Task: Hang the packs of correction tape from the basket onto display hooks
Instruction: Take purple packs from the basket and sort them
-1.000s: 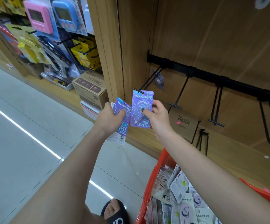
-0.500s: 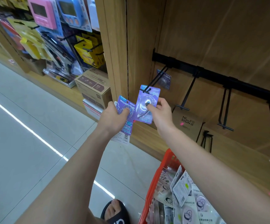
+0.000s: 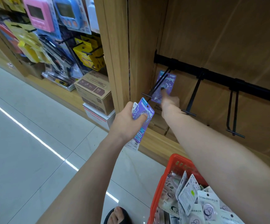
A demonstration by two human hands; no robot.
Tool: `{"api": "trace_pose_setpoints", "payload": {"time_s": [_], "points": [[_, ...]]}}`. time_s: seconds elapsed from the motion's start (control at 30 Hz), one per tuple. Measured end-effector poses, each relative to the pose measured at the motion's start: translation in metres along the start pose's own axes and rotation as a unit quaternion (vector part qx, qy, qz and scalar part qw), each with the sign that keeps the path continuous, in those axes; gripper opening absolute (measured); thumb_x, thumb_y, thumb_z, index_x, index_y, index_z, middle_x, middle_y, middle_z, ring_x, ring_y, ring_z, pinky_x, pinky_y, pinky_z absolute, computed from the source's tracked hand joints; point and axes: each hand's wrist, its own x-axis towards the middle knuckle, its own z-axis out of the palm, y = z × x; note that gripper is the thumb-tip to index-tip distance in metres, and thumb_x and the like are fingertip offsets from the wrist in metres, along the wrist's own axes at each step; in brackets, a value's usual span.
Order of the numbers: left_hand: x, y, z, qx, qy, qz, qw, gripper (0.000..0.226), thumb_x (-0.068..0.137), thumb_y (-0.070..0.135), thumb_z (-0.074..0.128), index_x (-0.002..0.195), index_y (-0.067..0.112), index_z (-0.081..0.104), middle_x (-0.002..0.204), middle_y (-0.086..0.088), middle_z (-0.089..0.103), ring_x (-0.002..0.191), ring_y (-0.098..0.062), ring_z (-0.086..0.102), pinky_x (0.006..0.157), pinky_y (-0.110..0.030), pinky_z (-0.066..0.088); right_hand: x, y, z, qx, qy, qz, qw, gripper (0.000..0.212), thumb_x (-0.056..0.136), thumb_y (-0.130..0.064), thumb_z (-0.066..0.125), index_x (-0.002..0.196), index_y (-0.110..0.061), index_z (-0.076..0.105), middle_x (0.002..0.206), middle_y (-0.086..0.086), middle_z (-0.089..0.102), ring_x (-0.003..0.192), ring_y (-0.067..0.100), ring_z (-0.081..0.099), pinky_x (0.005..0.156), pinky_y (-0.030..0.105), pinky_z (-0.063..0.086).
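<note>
Your right hand [image 3: 169, 101] has a straight finger pressing a purple carded correction-tape pack [image 3: 165, 86] far back on the black wire hook [image 3: 156, 84]. Your left hand [image 3: 127, 120] grips more purple packs [image 3: 143, 113] above the red plastic basket [image 3: 163, 183].

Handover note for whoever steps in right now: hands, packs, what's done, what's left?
Left hand grips several purple packs below the hook's tip.
Right hand has a finger pressing one purple pack along the leftmost hook, far up toward the black rail.
Done: that pack is threaded on. The other hooks in view are bare.
Left: hang the held packs, then those in the red basket.
</note>
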Motion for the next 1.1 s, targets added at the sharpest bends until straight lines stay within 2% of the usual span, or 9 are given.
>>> {"api": "trace_pose_setpoints", "payload": {"time_s": [0.13, 0.2, 0.33, 0.47, 0.6, 0.7, 0.9, 1.03, 1.1], "points": [[0.002, 0.001, 0.001, -0.004, 0.009, -0.02, 1.0, 0.038, 0.098, 0.05, 0.066, 0.114, 0.021, 0.046, 0.107, 0.007, 0.065, 0.092, -0.012, 0.07, 0.073, -0.03, 0.061, -0.015, 0.007, -0.008, -0.048, -0.013, 0.046, 0.998, 0.095, 0.085, -0.053, 0.075, 0.156, -0.009, 0.029, 0.151, 0.012, 0.05, 0.135, 0.035, 0.051, 0.11, 0.042, 0.043], [0.003, 0.001, 0.001, -0.004, 0.019, -0.026, 0.999, 0.038, 0.099, 0.049, 0.065, 0.113, 0.02, 0.046, 0.106, 0.005, 0.066, 0.091, -0.011, 0.07, 0.075, -0.033, 0.062, -0.036, 0.019, -0.017, -0.045, -0.055, 0.055, 0.996, 0.085, 0.087, -0.054, 0.073, 0.151, -0.011, 0.039, 0.139, 0.011, 0.058, 0.126, 0.033, 0.059, 0.109, 0.045, 0.047], [0.002, 0.004, 0.004, 0.004, 0.022, -0.032, 0.999, 0.039, 0.1, 0.049, 0.062, 0.112, 0.017, 0.043, 0.106, 0.002, 0.065, 0.092, -0.016, 0.07, 0.077, -0.036, 0.06, -0.091, 0.042, -0.043, 0.022, -0.212, 0.066, 0.975, 0.045, 0.097, -0.044, 0.065, 0.122, -0.007, 0.064, 0.101, 0.007, 0.075, 0.084, 0.021, 0.074, 0.074, 0.033, 0.058], [-0.005, 0.008, 0.004, -0.023, -0.028, -0.033, 0.999, 0.041, 0.099, 0.044, 0.066, 0.118, 0.014, 0.045, 0.107, 0.002, 0.065, 0.091, -0.014, 0.07, 0.07, -0.025, 0.057, -0.12, 0.041, -0.058, 0.093, -0.331, 0.098, 0.934, 0.037, 0.1, -0.036, 0.065, 0.127, -0.012, 0.069, 0.113, 0.008, 0.078, 0.097, 0.022, 0.076, 0.094, 0.042, 0.06], [-0.01, 0.017, -0.004, -0.152, -0.071, -0.116, 0.979, 0.027, 0.102, 0.039, 0.059, 0.118, 0.021, 0.046, 0.111, -0.006, 0.068, 0.088, -0.017, 0.073, 0.07, -0.028, 0.058, -0.122, 0.037, -0.065, 0.141, -0.32, 0.128, 0.928, 0.037, 0.102, -0.023, 0.063, 0.135, -0.006, 0.064, 0.126, 0.014, 0.074, 0.094, 0.022, 0.074, 0.084, 0.035, 0.061], [-0.018, 0.022, -0.012, -0.265, -0.12, -0.218, 0.931, 0.036, 0.104, 0.043, 0.045, 0.127, 0.017, 0.054, 0.12, -0.015, 0.072, 0.098, -0.027, 0.074, 0.088, -0.04, 0.058, -0.123, 0.037, -0.071, 0.166, -0.289, 0.153, 0.93, 0.036, 0.105, -0.02, 0.059, 0.137, -0.004, 0.062, 0.131, 0.015, 0.071, 0.097, 0.024, 0.072, 0.076, 0.034, 0.06], [-0.027, 0.02, -0.016, -0.276, -0.154, -0.166, 0.934, 0.015, 0.11, 0.028, 0.048, 0.107, 0.033, 0.061, 0.1, -0.002, 0.079, 0.093, -0.018, 0.075, 0.085, -0.038, 0.056, -0.12, 0.037, -0.078, 0.194, -0.277, 0.164, 0.927, 0.032, 0.107, -0.017, 0.056, 0.136, -0.004, 0.06, 0.124, 0.013, 0.073, 0.097, 0.023, 0.074, 0.067, 0.033, 0.064], [-0.025, 0.016, -0.013, -0.212, -0.163, -0.134, 0.954, 0.023, 0.111, 0.031, 0.046, 0.13, 0.035, 0.057, 0.12, -0.001, 0.075, 0.11, -0.021, 0.071, 0.102, -0.045, 0.052, -0.114, 0.037, -0.082, 0.134, -0.26, 0.091, 0.952, 0.019, 0.103, -0.01, 0.059, 0.121, -0.006, 0.061, 0.121, 0.018, 0.073, 0.097, 0.029, 0.073, 0.092, 0.048, 0.06], [-0.025, 0.016, -0.008, -0.18, -0.161, -0.123, 0.963, 0.031, 0.111, 0.033, 0.044, 0.142, 0.034, 0.051, 0.121, 0.001, 0.073, 0.107, -0.017, 0.071, 0.091, -0.037, 0.056, -0.115, 0.036, -0.083, 0.127, -0.253, 0.069, 0.956, 0.011, 0.102, -0.007, 0.059, 0.113, -0.009, 0.058, 0.122, 0.021, 0.072, 0.103, 0.034, 0.071, 0.103, 0.055, 0.054]]}}
